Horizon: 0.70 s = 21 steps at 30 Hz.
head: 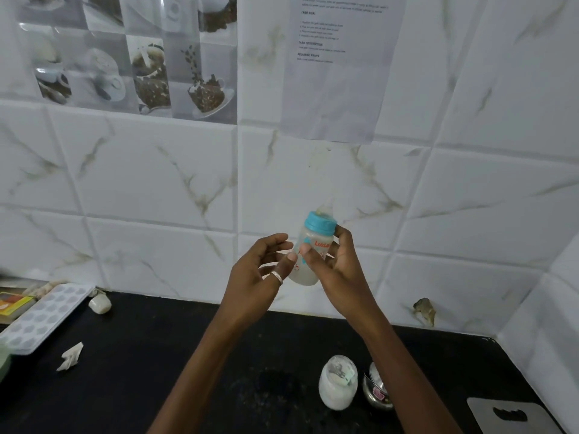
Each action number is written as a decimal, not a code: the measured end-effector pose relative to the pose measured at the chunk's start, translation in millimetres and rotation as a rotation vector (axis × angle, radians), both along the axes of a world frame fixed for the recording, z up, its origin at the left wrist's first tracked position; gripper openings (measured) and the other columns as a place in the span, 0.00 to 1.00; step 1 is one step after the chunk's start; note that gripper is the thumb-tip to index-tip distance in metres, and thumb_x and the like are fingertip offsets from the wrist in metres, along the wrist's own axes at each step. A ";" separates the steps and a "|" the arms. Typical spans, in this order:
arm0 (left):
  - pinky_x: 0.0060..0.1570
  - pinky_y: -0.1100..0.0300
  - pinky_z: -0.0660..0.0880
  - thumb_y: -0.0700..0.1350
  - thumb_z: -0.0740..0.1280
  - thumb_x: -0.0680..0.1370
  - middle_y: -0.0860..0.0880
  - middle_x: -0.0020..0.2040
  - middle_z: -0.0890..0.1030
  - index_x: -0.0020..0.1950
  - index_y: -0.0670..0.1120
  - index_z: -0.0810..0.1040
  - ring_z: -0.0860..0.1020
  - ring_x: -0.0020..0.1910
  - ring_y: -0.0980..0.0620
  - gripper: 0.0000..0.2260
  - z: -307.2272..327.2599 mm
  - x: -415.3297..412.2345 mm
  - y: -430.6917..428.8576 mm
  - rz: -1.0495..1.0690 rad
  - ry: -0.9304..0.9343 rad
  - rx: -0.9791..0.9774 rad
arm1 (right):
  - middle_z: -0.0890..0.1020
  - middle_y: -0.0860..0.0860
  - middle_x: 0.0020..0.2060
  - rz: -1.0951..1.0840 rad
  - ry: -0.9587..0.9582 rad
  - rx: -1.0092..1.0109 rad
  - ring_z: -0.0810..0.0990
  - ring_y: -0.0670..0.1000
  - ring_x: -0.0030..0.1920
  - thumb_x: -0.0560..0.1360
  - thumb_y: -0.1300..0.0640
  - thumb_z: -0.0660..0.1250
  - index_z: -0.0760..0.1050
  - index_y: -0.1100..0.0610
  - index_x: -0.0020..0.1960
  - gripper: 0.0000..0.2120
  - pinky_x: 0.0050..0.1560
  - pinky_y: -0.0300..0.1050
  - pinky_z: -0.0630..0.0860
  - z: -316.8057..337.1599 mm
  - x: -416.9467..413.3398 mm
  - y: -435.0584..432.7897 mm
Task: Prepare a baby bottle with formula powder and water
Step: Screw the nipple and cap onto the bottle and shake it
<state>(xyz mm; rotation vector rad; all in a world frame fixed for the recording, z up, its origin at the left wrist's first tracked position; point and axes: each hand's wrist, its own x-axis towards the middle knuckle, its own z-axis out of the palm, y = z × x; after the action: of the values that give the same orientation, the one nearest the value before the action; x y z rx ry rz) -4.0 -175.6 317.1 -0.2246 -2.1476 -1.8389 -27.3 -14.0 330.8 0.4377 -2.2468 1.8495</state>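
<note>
Right hand (336, 267) grips bottle (316, 242), left hand (253, 277) perhaps touching

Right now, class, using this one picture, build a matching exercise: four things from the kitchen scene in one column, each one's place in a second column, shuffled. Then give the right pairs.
Things
1. baby bottle
2. jar of white powder
3. ice tray
4. paper scrap

Places
A. at the far left edge of the counter
B. gripped in the right hand, raised before the tiled wall
C. standing on the counter beside a steel cup
D. lying on the counter just right of the tray

Pairs: 1-B, 2-C, 3-A, 4-D
</note>
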 end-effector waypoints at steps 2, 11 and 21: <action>0.62 0.57 0.79 0.53 0.69 0.79 0.60 0.61 0.82 0.69 0.56 0.76 0.80 0.60 0.63 0.18 -8.0 1.3 -2.2 -0.020 0.000 -0.033 | 0.79 0.48 0.64 0.002 0.000 0.026 0.81 0.48 0.61 0.79 0.49 0.69 0.63 0.49 0.72 0.26 0.56 0.37 0.80 -5.9 2.2 -5.0; 0.65 0.53 0.77 0.52 0.69 0.80 0.63 0.64 0.80 0.68 0.62 0.74 0.78 0.63 0.64 0.17 -52.1 3.9 -19.1 -0.054 -0.042 -0.131 | 0.77 0.49 0.66 0.012 -0.078 0.137 0.80 0.48 0.62 0.80 0.51 0.69 0.60 0.46 0.71 0.25 0.56 0.36 0.80 -47.4 6.5 -21.6; 0.62 0.67 0.76 0.38 0.74 0.76 0.67 0.62 0.77 0.73 0.52 0.73 0.77 0.62 0.69 0.26 -146.7 -1.9 -38.4 -0.106 -0.113 -0.258 | 0.74 0.45 0.64 0.032 -0.273 0.209 0.78 0.39 0.60 0.79 0.55 0.70 0.56 0.43 0.69 0.28 0.50 0.29 0.77 -137.5 7.3 -37.6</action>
<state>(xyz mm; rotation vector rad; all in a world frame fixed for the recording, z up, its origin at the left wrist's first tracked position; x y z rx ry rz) -6.0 -214.0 170.4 -0.3027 -2.4965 -1.6597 -20.0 -51.6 193.4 0.2671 -2.6424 1.7903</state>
